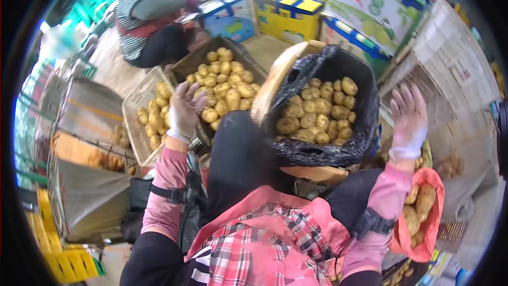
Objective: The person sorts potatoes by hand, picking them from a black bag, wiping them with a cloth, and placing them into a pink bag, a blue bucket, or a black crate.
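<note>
My left hand, in a dirty white glove, hovers with fingers loosely apart over a brown crate heaped with potatoes. It seems to hold nothing. My right hand, also gloved, is raised with fingers spread to the right of a woven basket. The basket is lined with a black plastic bag, filled with potatoes, and rests against my knees. A red bag of potatoes hangs beside my right forearm.
A wire basket with more potatoes stands left of the crate. A person in a striped top crouches at the back left. Yellow and blue cartons and a green fruit box stand behind. Grey sacks and a yellow crate are at the left.
</note>
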The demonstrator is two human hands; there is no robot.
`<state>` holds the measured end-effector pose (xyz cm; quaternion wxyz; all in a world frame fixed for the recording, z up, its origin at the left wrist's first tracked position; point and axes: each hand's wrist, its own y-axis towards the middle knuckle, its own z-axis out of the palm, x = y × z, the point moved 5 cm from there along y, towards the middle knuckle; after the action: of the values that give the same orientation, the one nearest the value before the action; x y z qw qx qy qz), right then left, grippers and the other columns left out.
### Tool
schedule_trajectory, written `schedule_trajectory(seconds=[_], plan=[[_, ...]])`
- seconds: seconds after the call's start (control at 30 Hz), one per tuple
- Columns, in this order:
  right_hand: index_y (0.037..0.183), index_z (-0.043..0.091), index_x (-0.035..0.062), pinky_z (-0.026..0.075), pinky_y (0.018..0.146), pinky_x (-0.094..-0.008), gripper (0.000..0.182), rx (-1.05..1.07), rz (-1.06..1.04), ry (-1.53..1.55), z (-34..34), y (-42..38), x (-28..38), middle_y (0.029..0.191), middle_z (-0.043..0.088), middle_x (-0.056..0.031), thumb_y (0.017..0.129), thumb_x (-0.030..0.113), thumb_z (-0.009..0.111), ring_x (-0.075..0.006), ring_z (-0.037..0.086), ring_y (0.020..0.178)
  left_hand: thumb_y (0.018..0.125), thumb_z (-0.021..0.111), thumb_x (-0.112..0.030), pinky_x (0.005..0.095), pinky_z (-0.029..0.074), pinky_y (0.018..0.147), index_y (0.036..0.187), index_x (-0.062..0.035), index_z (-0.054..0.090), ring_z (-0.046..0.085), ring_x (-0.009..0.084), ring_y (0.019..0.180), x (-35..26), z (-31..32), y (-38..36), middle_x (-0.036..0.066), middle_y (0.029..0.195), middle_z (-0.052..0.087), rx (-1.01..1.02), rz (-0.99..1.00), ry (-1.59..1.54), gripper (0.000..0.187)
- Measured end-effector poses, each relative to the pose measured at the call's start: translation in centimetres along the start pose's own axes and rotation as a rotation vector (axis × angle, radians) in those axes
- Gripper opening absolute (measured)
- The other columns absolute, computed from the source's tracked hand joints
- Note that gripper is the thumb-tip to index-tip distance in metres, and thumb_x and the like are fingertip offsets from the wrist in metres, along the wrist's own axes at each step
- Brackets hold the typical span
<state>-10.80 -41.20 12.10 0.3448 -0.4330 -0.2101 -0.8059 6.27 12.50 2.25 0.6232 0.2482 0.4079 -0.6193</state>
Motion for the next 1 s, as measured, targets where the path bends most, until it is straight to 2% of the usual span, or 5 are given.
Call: schedule_trajectory(seconds=[0.17, 0.23, 0.43, 0.77, 1.0], plan=[[0.122, 0.064, 0.0045, 0.055, 0.071, -0.0276, 0.030, -0.032, -0.153, -0.162, 3.7, 0.9, -0.1, 0.103, 0.072, -0.0098, 0.100, 0.025, 0.059, -0.0175, 0.070, 0.083, 0.100, 0.056, -0.033, 0.0321, 0.052, 0.083, 0.124, -0.0082, 0.061, 0.064, 0.0179, 0.100, 12.0, 18.7, -4.9, 0.006, 0.113, 0.066, 0.720, -0.342, 0.581, 0.035], [0.119, 0.065, 0.0054, 0.055, 0.069, -0.0267, 0.029, -0.057, -0.117, -0.159, 2.1, 1.0, -2.3, 0.099, 0.072, -0.0085, 0.099, 0.026, 0.060, -0.0170, 0.070, 0.079, 0.099, 0.056, -0.032, 0.0336, 0.052, 0.079, 0.112, -0.0032, 0.067, 0.066, 0.0186, 0.094, 18.0, 22.6, -3.9, 0.007, 0.101, 0.070, 0.986, -0.065, 1.148, 0.033], [0.123, 0.062, 0.0033, 0.054, 0.072, -0.0268, 0.032, -0.121, -0.074, -0.090, 0.5, 1.0, -0.9, 0.102, 0.070, -0.0094, 0.101, 0.027, 0.058, -0.0167, 0.069, 0.082, 0.089, 0.056, -0.034, 0.0440, 0.050, 0.096, 0.108, -0.0020, 0.071, 0.064, 0.0395, 0.113, 38.3, 25.4, 4.3, 0.024, 0.119, 0.067, 0.943, -0.025, 1.777, 0.041], [0.123, 0.060, -0.0032, 0.053, 0.072, -0.0264, 0.033, -0.181, 0.038, -0.011, 0.4, 2.3, -1.8, 0.102, 0.070, -0.0119, 0.102, 0.023, 0.055, -0.0162, 0.069, 0.081, 0.085, 0.076, -0.045, 0.0389, 0.057, 0.074, 0.132, -0.0055, 0.046, 0.069, 0.0267, 0.090, 54.2, 35.5, 12.1, 0.013, 0.102, 0.068, 0.124, -0.188, 1.149, 0.068], [0.123, 0.060, -0.0039, 0.053, 0.073, -0.0265, 0.033, -0.139, 0.093, 0.059, -0.1, 2.4, -2.0, 0.102, 0.069, -0.0109, 0.102, 0.020, 0.056, -0.0158, 0.068, 0.082, 0.093, 0.063, -0.050, 0.0363, 0.055, 0.078, 0.127, -0.0151, 0.053, 0.066, 0.0207, 0.095, 46.8, 36.7, 7.5, 0.004, 0.108, 0.066, 0.552, -0.731, 0.149, 0.050]])
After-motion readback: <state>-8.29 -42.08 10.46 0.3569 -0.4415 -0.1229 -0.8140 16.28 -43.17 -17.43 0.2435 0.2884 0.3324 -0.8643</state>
